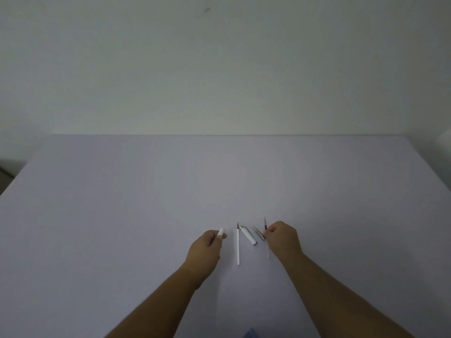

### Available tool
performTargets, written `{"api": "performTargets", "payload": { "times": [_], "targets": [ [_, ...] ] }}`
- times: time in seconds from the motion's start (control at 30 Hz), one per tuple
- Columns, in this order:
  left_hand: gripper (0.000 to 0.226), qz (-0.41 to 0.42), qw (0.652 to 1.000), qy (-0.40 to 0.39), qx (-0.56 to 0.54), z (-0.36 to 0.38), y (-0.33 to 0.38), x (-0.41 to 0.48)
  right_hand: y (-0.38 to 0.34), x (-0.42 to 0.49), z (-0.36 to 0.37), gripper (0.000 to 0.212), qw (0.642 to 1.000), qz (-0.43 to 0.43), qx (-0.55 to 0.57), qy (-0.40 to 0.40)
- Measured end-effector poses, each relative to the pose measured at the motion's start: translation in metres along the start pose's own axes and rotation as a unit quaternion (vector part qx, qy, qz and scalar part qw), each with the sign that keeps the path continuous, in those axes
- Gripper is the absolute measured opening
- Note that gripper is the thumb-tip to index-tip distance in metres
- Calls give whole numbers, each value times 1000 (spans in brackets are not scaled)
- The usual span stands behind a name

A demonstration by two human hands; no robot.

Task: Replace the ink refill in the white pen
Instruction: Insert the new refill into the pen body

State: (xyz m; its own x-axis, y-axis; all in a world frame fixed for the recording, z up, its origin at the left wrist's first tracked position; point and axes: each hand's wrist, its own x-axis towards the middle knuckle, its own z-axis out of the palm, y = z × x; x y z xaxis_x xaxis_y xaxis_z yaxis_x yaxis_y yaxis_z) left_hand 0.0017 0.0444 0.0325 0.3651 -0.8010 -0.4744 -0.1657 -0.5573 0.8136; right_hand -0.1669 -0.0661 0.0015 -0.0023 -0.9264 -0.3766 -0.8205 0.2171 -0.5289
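The white pen lies apart on the lilac table (146, 191). My left hand (207, 247) grips a white pen part (221, 232), whose end sticks out past my fingers. A white ink refill (238, 247) with a dark tip lies flat between my hands, pointing away from me. Next to it rests a white barrel piece (248, 235) with silver ends, then a dark silver tip section (259, 233). My right hand (283, 237) pinches a second, clear refill (265, 224) near its dark tip; its pale tail runs down beside my wrist.
The table's far edge meets a plain pale wall (219, 69). A small blue object (251, 334) shows at the bottom edge of the view. The table's left and right edges fall away at the sides.
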Motion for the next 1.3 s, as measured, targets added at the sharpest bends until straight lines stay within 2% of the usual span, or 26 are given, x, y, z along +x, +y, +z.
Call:
{"api": "performTargets", "payload": {
  "times": [0.3,0.37,0.43,0.5,0.57,0.67,0.8,0.9,1.03,1.1,1.17,1.3],
  "targets": [
    [26,2,1000,-4,-10,-6,2,-2,-6,-4,-2,17,1000,6,-1,23],
    [25,1,1000,-1,-14,-8,2,-2,-11,-7,-2,14,999,-10,23,39],
    [23,-1,1000,4,-12,-10,2,-2,-18,-12,0,15,998,-41,34,22],
    [22,-7,1000,9,-16,-12,2,-3,-27,-20,8,21,995,-90,-16,-29],
    [20,-13,1000,13,-24,-14,1,-4,-33,-31,22,23,980,-151,-115,-64],
    [16,-28,998,14,-50,-17,-2,-4,-35,-43,43,23,955,-203,-208,-64],
    [13,-53,993,-9,-105,-23,-4,-6,-40,-47,55,19,959,-139,-229,-95],
    [13,-62,992,-10,-108,-23,-5,-9,-45,-48,50,21,975,-94,-176,-101],
    [11,-58,994,-22,-94,-21,-3,-12,-56,-42,32,15,993,-76,10,-86],
    [12,-54,995,-32,-81,-19,-1,-12,-63,-40,20,13,983,-58,150,-89],
    [16,-54,996,-35,-66,-16,1,-12,-68,-38,11,15,966,-40,240,-89],
    [19,-50,996,-37,-59,-11,6,-12,-69,-38,1,17,958,-55,257,-114]
  ]
}}
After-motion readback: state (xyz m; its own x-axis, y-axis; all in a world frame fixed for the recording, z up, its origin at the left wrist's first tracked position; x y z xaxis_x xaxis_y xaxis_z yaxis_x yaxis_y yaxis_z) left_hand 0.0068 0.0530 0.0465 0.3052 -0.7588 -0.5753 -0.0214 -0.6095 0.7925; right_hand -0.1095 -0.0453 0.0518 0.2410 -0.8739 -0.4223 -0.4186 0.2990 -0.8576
